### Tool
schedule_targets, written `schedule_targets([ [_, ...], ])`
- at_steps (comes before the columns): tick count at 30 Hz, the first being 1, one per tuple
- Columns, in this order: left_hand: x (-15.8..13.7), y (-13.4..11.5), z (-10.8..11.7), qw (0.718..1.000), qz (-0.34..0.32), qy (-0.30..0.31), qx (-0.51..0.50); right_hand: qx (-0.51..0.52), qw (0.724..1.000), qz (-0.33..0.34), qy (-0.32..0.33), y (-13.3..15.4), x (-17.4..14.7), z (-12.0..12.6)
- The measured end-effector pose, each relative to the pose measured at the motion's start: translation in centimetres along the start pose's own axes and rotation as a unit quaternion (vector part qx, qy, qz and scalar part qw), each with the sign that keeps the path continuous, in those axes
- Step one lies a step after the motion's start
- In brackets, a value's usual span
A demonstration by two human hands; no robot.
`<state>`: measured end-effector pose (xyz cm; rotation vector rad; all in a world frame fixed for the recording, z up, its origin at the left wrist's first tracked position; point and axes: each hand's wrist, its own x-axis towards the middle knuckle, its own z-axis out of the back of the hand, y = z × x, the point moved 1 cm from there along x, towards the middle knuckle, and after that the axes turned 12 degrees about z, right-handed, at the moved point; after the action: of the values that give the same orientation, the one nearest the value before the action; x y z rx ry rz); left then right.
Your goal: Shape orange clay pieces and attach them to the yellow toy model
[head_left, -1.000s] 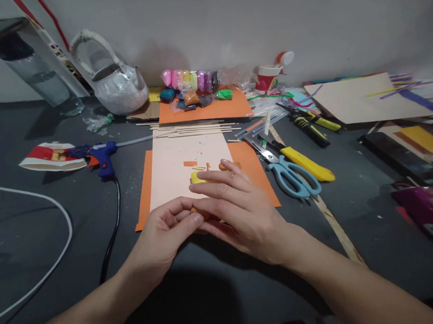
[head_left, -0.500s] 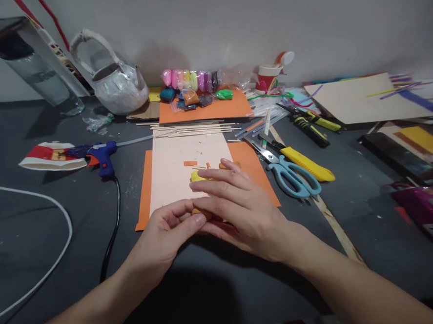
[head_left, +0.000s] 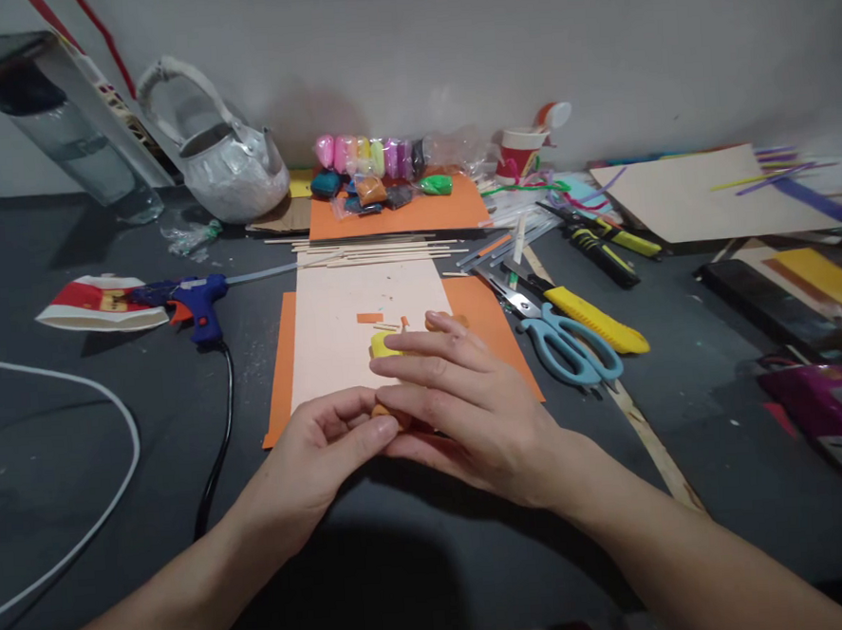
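- A dark grey table [head_left: 422, 562] runs back to a pale wall, and craft things are spread over it; the cream sheet [head_left: 343, 334] in the middle serves as the landmark.
- Nearest the camera, the left hand [head_left: 316, 464] rests at the near edge of the cream sheet, fingers curled in and thumb pressed to a small orange clay piece [head_left: 382, 413].
- The right hand [head_left: 469, 407] meets it from the near right corner of the sheet, thumb and lower fingers pinching the same orange piece, index and middle fingers stretched out loosely above it; most of the piece is hidden.
- Just past the right fingertips, on the cream sheet, sits a yellow clay lump [head_left: 381, 343].
- An orange sheet [head_left: 493, 330] lies under the cream sheet, showing on both sides.
- Right of the cream sheet lie blue-handled scissors [head_left: 572, 348], touching a yellow utility knife [head_left: 596, 320].
- Left of the cream sheet lies a blue glue gun [head_left: 196, 305], its black cord trailing toward the camera.
- Beyond the far edge of the cream sheet lies a row of thin wooden sticks [head_left: 374, 251].
- Farther behind, packets of coloured clay [head_left: 369, 161] sit on a second orange sheet.
- Far left behind the cream sheet, against the wall, stands a silvery kettle [head_left: 223, 170].
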<state>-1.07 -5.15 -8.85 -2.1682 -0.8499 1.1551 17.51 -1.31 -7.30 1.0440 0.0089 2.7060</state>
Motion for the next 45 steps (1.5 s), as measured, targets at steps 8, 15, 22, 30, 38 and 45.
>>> schedule_targets([
  [8, 0.2, 0.4, -0.3, 0.995, 0.005, 0.046, -0.093, -0.017, 0.999, -0.027, 0.009, 0.4, -0.1, -0.5],
  [15, 0.1, 0.3, -0.4, 0.996, 0.004, 0.052, -0.075, -0.008, 0.999, -0.030, 0.025, 0.8, -0.3, -1.3],
  [22, 0.3, 0.3, -0.5, 0.996, -0.012, 0.041, -0.077, -0.002, 0.998, -0.044, 0.050, 0.9, -0.3, -1.5],
  [30, 0.1, 0.7, -0.4, 0.999, -0.006, 0.015, -0.045, 0.015, 0.999, -0.046, 0.022, 0.9, -0.4, -1.9],
  [38, 0.3, 0.8, -0.3, 0.999, -0.009, 0.000, -0.036, 0.012, 0.999, -0.033, 0.014, 1.1, -0.4, -2.1],
  [45, 0.4, 0.9, -0.3, 0.998, -0.003, 0.001, -0.057, 0.005, 0.999, -0.034, 0.011, 1.2, -0.4, -2.2],
])
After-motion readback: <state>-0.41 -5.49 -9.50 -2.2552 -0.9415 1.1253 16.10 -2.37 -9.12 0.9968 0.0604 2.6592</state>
